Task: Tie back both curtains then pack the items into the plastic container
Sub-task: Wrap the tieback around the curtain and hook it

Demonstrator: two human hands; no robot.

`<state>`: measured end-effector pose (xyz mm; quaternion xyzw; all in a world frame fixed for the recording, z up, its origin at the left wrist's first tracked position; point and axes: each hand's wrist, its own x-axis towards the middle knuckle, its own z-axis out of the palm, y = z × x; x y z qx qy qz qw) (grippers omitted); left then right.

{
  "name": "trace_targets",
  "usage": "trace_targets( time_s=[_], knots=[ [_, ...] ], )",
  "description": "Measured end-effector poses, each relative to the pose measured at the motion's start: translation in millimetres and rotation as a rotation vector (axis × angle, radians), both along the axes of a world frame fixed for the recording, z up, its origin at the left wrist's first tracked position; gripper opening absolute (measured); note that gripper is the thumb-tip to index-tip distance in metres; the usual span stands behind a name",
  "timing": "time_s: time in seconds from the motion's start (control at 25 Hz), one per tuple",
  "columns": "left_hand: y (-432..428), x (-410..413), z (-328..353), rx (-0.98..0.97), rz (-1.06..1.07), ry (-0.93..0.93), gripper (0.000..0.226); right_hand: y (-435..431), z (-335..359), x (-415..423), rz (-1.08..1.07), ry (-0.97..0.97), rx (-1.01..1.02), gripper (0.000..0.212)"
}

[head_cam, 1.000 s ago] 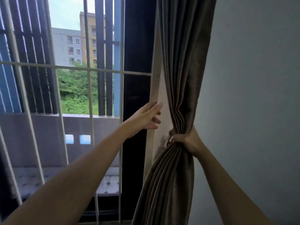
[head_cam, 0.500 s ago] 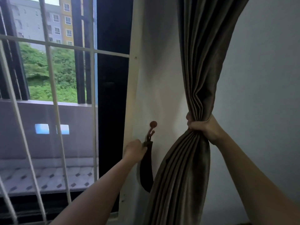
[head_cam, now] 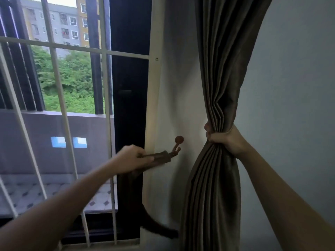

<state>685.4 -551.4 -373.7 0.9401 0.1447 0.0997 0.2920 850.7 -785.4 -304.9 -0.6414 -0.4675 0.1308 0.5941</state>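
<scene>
A brown-grey curtain (head_cam: 223,73) hangs at the right of the window, bunched at mid-height. My right hand (head_cam: 222,140) is shut around that bunch and holds it away from the wall. A dark brown tieback strap (head_cam: 159,157) is attached to a brown wall hook (head_cam: 178,143) on the white wall strip. My left hand (head_cam: 133,158) grips the strap near the hook and pulls it out to the left. The strap's loose end (head_cam: 155,227) swings low, blurred, near the curtain's bottom.
White window bars (head_cam: 107,124) and a dark door frame (head_cam: 129,105) stand at the left, with a balcony and buildings beyond. A pale grey wall (head_cam: 290,105) fills the right side. No plastic container is in view.
My left hand left the window frame, dropped to the hanging strap and pulled it out to the left. My right hand kept its grip on the bunched curtain, which shifted to the right.
</scene>
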Motion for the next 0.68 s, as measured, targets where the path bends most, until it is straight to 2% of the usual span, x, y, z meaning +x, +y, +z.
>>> trace_targets(
  time_s=[0.2, 0.32, 0.48, 0.6, 0.68],
  knots=[
    [32, -31, 72, 0.352, -0.059, 0.08, 0.034, 49, -16, -14, 0.044, 0.02, 0.055, 0.033],
    [30, -43, 95, 0.361, -0.013, 0.067, 0.038, 84, -22, -27, 0.066, 0.026, 0.109, 0.034],
    [1, -57, 87, 0.11, 0.019, 0.094, 0.038, 117, -26, -37, 0.023, -0.035, 0.155, 0.029],
    [-32, -65, 59, -0.376, -0.052, 0.024, 0.029, 125, -25, -42, -0.019, -0.027, 0.169, 0.029],
    [-52, -65, 39, -0.543, -0.08, -0.079, 0.027, 125, -23, -46, -0.04, -0.008, 0.157, 0.028]
  ],
)
